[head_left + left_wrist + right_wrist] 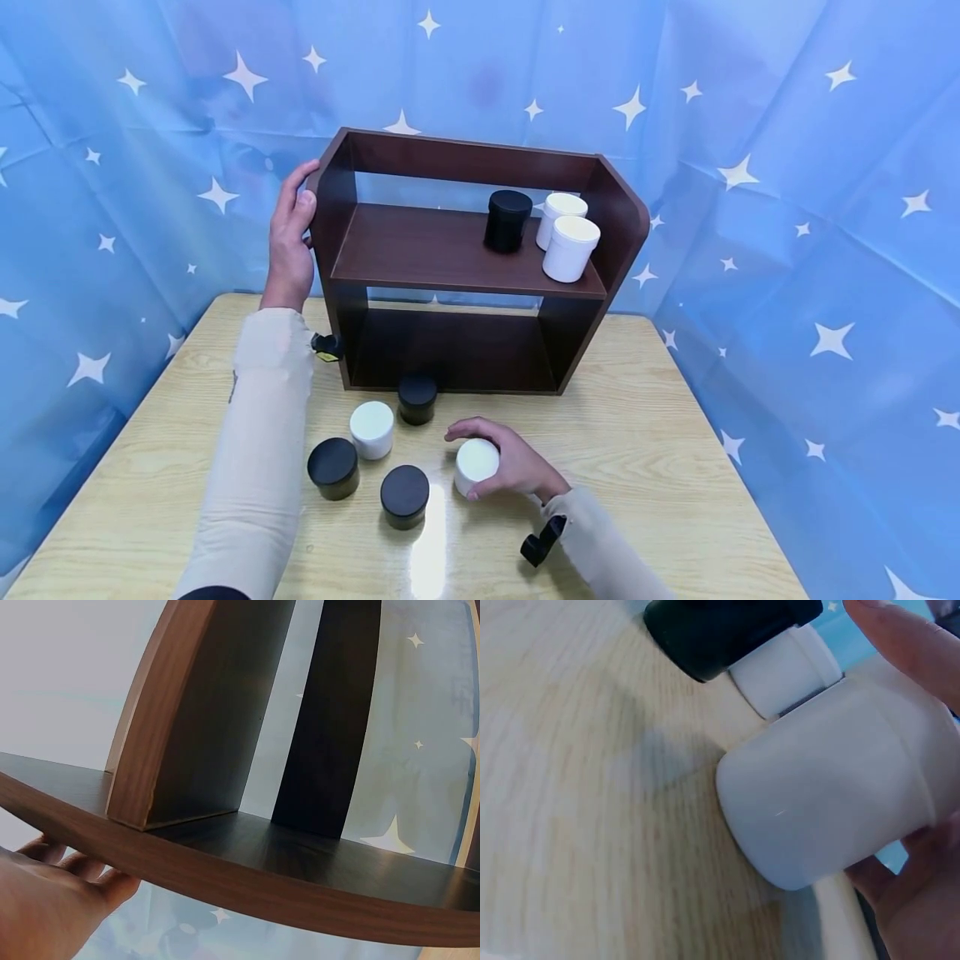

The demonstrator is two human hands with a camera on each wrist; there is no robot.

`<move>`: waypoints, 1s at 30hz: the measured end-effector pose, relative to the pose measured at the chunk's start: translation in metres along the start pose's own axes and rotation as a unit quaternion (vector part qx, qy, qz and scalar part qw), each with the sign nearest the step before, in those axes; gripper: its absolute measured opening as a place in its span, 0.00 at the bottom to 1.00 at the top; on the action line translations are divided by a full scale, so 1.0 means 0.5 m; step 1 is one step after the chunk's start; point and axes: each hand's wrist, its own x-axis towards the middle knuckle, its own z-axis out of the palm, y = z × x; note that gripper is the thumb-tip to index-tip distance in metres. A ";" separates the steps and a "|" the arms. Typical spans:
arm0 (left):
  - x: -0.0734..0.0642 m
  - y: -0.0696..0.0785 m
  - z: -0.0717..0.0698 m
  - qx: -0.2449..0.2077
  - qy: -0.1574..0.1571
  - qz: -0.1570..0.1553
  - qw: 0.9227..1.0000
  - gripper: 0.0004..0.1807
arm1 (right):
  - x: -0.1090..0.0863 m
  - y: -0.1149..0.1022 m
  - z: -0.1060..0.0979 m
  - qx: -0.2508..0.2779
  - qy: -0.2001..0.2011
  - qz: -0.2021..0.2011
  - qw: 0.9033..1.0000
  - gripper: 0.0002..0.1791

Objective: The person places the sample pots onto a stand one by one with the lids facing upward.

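My left hand [291, 237] rests against the outer left side of a dark brown wooden shelf [420, 242], its fingers near the top. In the left wrist view the fingers [112, 885] lie partly hidden behind the side panel. On the table, my right hand [517, 462] grips a white lidded jar [477, 463] between thumb and fingers. The right wrist view shows this jar [832, 780] close up, its base close over the wood. Left of it are black jars [405, 493] [333, 467] [417, 398] and another white jar [372, 429].
The upper shelf board bears a black jar [507, 221] and two white jars [572, 248] [562, 207] at its right end. The shelf stands at the back of the light wooden table [645, 500]. A blue star-patterned curtain [787, 208] hangs behind and along the sides.
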 end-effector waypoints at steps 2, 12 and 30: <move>0.000 0.000 0.000 0.001 0.001 0.001 1.000 0.25 | -0.003 0.004 0.002 0.007 0.000 -0.006 1.000 0.46; 0.002 -0.001 0.002 0.000 0.002 0.001 1.000 0.25 | -0.016 0.021 0.011 0.030 0.006 0.020 0.999 0.41; 0.008 -0.011 -0.001 -0.004 0.004 0.003 1.000 0.25 | -0.016 0.027 0.010 0.032 -0.001 0.021 0.999 0.38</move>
